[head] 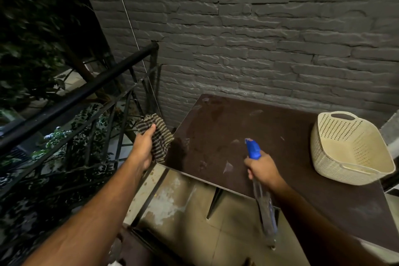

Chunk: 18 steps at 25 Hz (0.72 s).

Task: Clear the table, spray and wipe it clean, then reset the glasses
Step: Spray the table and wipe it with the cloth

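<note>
A dark brown table (280, 147) stands against the grey brick wall; wet patches and scuffs show on its top. My left hand (143, 149) grips a striped brown cloth (160, 136) just beyond the table's left corner. My right hand (262, 168) holds a clear spray bottle (264, 205) with a blue head (253, 148); the nozzle points over the tabletop and the bottle's body hangs down past the front edge. No glasses are in view.
A cream perforated plastic basket (323, 147) sits on the right part of the table. A black metal railing (86, 90) runs along the left, with foliage beyond it. Tiled floor (194, 222) lies below the table's front edge.
</note>
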Tool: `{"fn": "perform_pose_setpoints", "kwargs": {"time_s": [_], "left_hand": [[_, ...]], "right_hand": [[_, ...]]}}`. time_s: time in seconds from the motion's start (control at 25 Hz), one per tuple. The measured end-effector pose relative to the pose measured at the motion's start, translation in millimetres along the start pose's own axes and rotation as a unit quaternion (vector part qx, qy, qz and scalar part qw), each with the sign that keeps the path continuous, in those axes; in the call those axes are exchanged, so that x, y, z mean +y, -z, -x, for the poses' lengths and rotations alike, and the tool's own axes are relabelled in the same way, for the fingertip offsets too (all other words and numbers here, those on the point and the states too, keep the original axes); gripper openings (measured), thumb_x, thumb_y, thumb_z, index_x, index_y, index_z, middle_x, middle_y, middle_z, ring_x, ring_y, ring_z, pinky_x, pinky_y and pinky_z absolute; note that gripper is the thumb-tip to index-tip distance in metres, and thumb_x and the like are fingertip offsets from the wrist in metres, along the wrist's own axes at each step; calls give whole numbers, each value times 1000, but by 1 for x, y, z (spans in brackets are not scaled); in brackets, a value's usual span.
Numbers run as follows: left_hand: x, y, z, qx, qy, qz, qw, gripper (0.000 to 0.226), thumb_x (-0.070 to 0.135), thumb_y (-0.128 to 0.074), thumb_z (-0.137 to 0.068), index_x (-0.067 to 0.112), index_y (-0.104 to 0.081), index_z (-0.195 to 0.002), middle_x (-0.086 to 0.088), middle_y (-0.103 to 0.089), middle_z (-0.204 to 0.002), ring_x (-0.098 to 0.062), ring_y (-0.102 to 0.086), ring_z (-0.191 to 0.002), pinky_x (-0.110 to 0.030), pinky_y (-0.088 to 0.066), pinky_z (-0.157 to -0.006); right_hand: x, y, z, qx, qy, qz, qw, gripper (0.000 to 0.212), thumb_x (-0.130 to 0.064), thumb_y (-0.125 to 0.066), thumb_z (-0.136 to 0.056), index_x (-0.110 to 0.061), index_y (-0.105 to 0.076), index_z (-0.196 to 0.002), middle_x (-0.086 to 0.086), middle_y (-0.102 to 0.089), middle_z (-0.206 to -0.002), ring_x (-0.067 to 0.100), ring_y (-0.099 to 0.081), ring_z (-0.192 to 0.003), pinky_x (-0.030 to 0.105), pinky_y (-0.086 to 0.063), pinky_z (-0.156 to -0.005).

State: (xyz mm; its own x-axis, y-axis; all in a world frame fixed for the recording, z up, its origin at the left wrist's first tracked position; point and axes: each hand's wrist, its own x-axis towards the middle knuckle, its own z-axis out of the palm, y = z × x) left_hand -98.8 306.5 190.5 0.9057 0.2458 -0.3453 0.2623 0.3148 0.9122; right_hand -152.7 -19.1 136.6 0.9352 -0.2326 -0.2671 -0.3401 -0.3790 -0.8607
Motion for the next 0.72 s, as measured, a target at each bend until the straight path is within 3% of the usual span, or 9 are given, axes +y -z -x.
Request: {"fn": "perform_pose_setpoints", "kwargs": {"time_s": [0.16,0.32,0.44,0.72], "left_hand": [[3,2,0,13,-9,14,1000,41,30,-55,-98,8,-54,-131,-12,-68,-118,-24,-68,-103,-36,-55,-76],[5,8,-1,25,-14,19,999,38,29,-52,-99,9,-55,-131,-11,-67,-118,-23,-66,-103,-35,-54,-77],[4,14,-4,29,-13,17,999,37,29,-52,-99,8,-57,-129,-12,-68,-119,-24,-66,-105,-35,-54,-78],[-6,21,-24,63,0,-4,998,40,33,-56,-97,7,-59,-127,-11,-68,-119,-26,-66,-108,-42,-52,-95]], "right_hand": [[-28,0,-14,-24,45,22,998,12,-8,-62,-72,-16,-53,-73,5,-58,-50,18,-53,-36,26,-45,-48],[-40,-44,-3,-191,75,29,978,15,-4,-62,-72,-15,-53,-76,-4,-53,-41,13,-49,-33,23,-43,-45],[-39,-73,7,-252,85,7,964,12,-9,-60,-67,-14,-54,-76,-2,-52,-43,15,-49,-37,26,-44,-48],[-38,-98,-18,-246,73,15,966,13,-13,-62,-65,-15,-54,-75,0,-53,-46,20,-51,-42,30,-46,-49]]}}
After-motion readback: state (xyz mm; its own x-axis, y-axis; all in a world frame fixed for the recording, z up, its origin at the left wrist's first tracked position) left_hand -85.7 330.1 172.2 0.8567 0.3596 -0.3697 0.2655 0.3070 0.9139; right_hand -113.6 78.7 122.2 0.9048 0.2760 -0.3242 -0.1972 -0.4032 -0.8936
